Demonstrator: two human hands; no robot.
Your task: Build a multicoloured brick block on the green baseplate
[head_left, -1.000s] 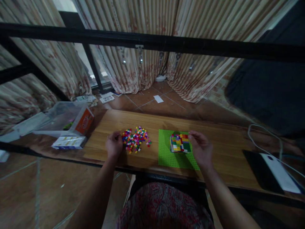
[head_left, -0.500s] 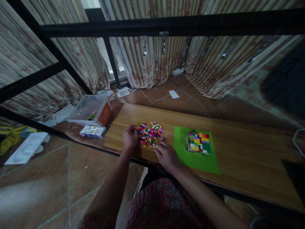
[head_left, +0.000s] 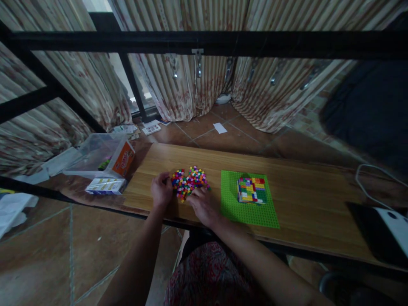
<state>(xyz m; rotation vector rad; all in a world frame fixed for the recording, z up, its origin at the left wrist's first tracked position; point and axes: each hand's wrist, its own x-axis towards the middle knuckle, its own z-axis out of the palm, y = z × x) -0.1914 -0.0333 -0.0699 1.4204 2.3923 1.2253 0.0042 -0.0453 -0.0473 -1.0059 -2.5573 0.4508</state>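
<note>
A pile of small bright building bricks [head_left: 189, 180] lies loose on the wooden tabletop. My left hand [head_left: 162, 190] rests at the pile's left edge, thumb and fingers bent together; whatever may be between them is too small to make out. Over the near right side of the pile, my right hand [head_left: 204, 207] reaches in with its fingers apart, the tips touching the bricks. To the right lies a green studded baseplate [head_left: 228, 199]. On it stands a low block of joined multicoloured bricks [head_left: 251, 190], apart from both hands.
Left of the tabletop [head_left: 306, 204] are a clear plastic bin [head_left: 95, 157] with an orange label and a small white-and-blue box [head_left: 106, 186]. A dark flat object [head_left: 366, 229] lies at the right end, near a white cable [head_left: 366, 187]. A black metal bar [head_left: 191, 42] crosses beyond.
The view has swung to the right, so everything sits further left. My right hand's fingers have moved further in over the bricks. My left hand stays at the pile's edge.
</note>
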